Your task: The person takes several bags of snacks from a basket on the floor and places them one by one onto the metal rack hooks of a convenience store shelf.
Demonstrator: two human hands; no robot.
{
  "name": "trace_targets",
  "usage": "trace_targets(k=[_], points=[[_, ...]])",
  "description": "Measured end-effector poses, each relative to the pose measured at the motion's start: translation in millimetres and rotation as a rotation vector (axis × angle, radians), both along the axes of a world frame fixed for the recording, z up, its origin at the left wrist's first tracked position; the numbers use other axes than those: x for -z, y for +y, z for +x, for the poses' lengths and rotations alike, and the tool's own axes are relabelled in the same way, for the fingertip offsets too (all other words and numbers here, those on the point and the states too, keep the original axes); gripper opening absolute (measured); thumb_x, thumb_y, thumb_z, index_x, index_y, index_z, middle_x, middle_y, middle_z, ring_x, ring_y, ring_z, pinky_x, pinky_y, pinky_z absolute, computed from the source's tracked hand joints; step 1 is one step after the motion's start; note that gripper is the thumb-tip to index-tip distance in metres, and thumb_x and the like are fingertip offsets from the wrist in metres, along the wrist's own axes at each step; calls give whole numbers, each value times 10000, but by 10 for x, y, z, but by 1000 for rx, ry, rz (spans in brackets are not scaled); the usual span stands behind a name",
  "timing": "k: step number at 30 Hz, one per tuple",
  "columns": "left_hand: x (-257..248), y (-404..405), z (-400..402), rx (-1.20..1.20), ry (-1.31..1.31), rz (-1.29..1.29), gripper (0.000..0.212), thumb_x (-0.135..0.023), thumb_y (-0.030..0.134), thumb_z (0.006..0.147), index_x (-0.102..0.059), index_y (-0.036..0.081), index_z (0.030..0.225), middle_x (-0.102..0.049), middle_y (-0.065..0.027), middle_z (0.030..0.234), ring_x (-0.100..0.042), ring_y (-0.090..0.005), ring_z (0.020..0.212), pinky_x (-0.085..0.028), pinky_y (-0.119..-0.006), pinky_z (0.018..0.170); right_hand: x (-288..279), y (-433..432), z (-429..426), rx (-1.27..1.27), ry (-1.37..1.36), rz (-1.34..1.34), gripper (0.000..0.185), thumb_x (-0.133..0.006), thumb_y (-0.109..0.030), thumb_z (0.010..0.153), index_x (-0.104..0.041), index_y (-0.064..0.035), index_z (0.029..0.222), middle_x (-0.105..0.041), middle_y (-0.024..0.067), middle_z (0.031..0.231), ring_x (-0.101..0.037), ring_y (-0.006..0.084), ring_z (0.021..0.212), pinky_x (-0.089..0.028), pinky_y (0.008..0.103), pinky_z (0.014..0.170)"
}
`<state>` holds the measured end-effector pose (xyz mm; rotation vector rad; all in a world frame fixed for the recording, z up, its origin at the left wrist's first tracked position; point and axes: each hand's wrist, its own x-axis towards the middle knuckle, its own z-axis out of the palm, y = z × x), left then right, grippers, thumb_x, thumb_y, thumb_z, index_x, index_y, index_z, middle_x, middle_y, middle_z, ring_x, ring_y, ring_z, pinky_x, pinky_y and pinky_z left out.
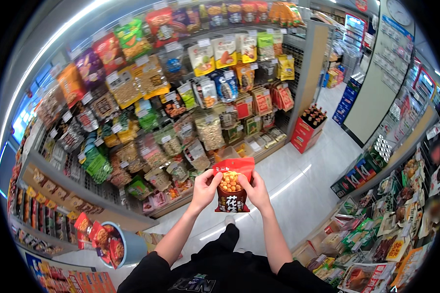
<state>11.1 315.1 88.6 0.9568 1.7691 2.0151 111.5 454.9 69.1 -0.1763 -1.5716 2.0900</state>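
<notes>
Between my two hands is a red and dark brown bag of coated peanuts (231,190), held upright with its printed front towards me. My left hand (206,186) grips the bag's left side, thumb across the front. On the opposite edge, my right hand (257,188) pinches it the same way, thumb over the picture of the nuts. The red top edge of the bag has a hang hole. Beyond it stands a rack of hanging snack bags (209,132), with the held bag in front of its lower right part.
A light blue bucket (134,243) with several red snack bags stands at my lower left. A red crate of bottles (306,133) is on the tiled floor (275,194) past the rack's right end. Another shelf of packaged food (374,234) runs along my right.
</notes>
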Motion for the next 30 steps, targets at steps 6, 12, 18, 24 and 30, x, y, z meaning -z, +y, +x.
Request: trace_targets(k=[6,12,18,24,30], points=[[60,864,-376,103,-30,43,186,-569,131,930,-631,-38,977,-655,-6,875,-575,-43,777,-468,-199,696,-54,687,-333,202,26,-65,242,-577,-164,931,-572,22,1085,-652,52,988,-596,80,872,-486,234,761],[28,1786,-947,228,-163,62,180,-569,176,936,-613,3,915,-610,28,819,-524,-18,723,-421,-181,620,-146,1522,-805,311,-19,-65,234,-560,-172,940,-576,22,1070,-654,54,969,-602,79,845,-491,226,737],[-7,2633,-1323,252,-31,47,200,-556,177,942,-626,-11,951,-631,7,817,-563,-44,726,-458,-204,642,-205,2230,-1009,370,-82,-33,241,-560,-177,941,-564,21,1078,-654,58,958,-613,82,837,-499,227,728],[94,3497,-1565,296,-77,19,243,-558,181,940,-603,-1,785,-569,30,686,-498,-31,611,-408,-201,540,-140,3000,-1142,405,-101,-77,241,-566,-180,938,-565,21,1071,-655,60,962,-619,85,827,-502,229,723],[29,4412,-1810,243,-96,1,295,-554,167,932,-557,4,687,-527,38,637,-469,-24,602,-393,-201,551,-62,3968,-1441,364,-93,-99,237,-579,-180,931,-578,21,1057,-657,52,963,-610,75,832,-493,221,729]])
